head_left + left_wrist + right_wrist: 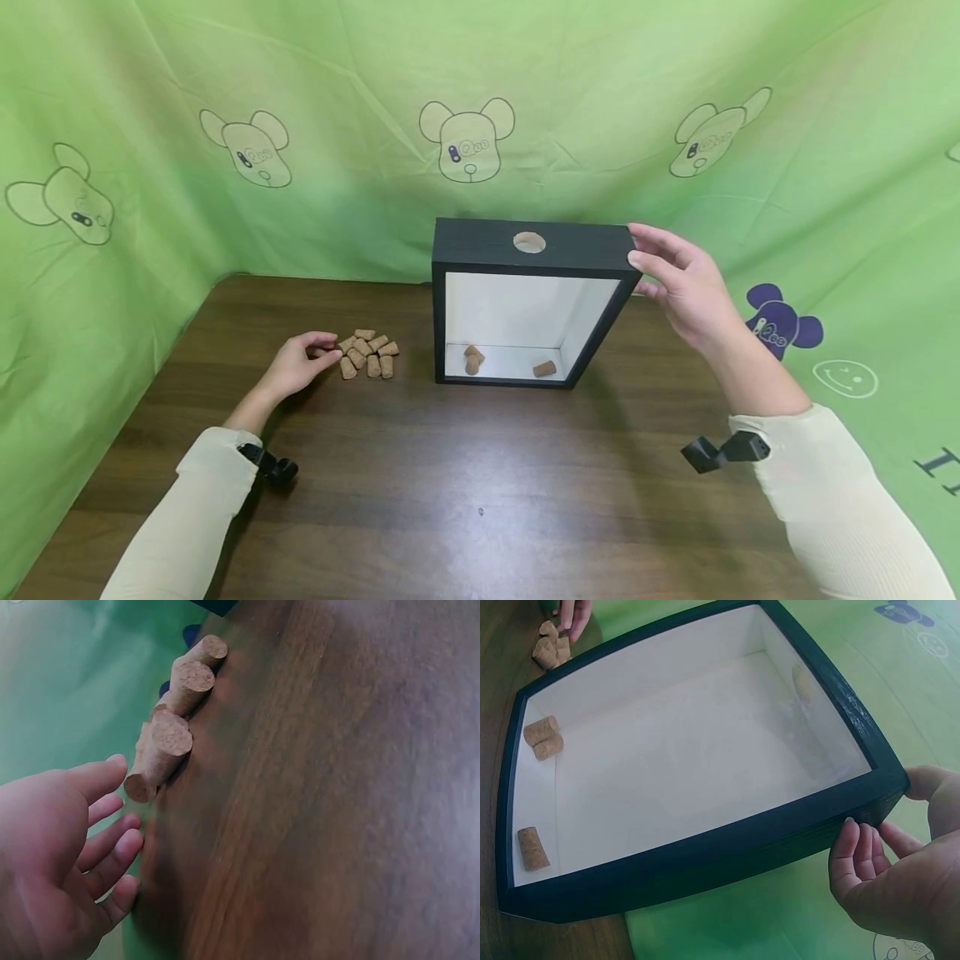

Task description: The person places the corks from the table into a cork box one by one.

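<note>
Fingers of your left hand (296, 367) parted, relaxed, just beside cork stoppers (360, 351) heaped on wooden table (480, 467). Your right hand (688, 290) grips upper corner of black-framed display box (534, 308), presumably steadying it upright; three corks (544, 368) lie inside, below round top hole (529, 242).

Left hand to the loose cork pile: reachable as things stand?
Looks like yes. The left hand is right at the edge of the cork pile, appears to hold nothing, and nothing visible stands between them. The black-framed box is off to the pile's other side.
</note>
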`<state>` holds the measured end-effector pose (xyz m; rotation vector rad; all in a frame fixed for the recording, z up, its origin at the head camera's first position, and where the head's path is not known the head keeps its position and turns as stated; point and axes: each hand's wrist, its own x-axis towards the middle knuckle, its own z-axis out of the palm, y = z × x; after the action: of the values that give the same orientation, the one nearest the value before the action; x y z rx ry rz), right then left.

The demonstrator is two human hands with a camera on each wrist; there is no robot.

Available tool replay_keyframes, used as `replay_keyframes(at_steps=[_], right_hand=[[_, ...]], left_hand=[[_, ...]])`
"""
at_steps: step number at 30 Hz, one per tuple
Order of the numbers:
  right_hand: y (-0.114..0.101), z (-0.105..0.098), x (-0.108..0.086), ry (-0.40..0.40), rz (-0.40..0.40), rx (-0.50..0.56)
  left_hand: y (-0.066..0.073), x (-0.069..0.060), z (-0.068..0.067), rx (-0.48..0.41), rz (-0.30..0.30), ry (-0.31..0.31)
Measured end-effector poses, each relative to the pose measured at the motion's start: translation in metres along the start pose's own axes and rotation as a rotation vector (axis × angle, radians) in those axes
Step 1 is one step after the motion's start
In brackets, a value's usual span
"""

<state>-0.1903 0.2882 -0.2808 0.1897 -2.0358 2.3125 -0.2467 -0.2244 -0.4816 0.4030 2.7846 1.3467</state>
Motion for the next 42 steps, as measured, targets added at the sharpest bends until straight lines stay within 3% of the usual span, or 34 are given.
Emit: replay_keyframes(at_steps=[9,28,34,42], right_hand=[[0.000,0.001,-0.001,0.004,0.006,-0.014],[-0.002,0.000,-0.002,0.010,0.009,-0.007],[-0.002,0.001,-0.002,0.008,0.002,-0.003],[-0.002,0.002,-0.003,0.005,0.001,-0.006]], left_hand=[[0.009,0.008,0.006,0.015,-0.018,-0.030],[0.016,0.010,0.007,0.058,-0.028,-0.050],[0.014,0.010,0.005,0.081,-0.012,-0.048],[0.013,0.008,-0.002,0.092,-0.050,-0.027]])
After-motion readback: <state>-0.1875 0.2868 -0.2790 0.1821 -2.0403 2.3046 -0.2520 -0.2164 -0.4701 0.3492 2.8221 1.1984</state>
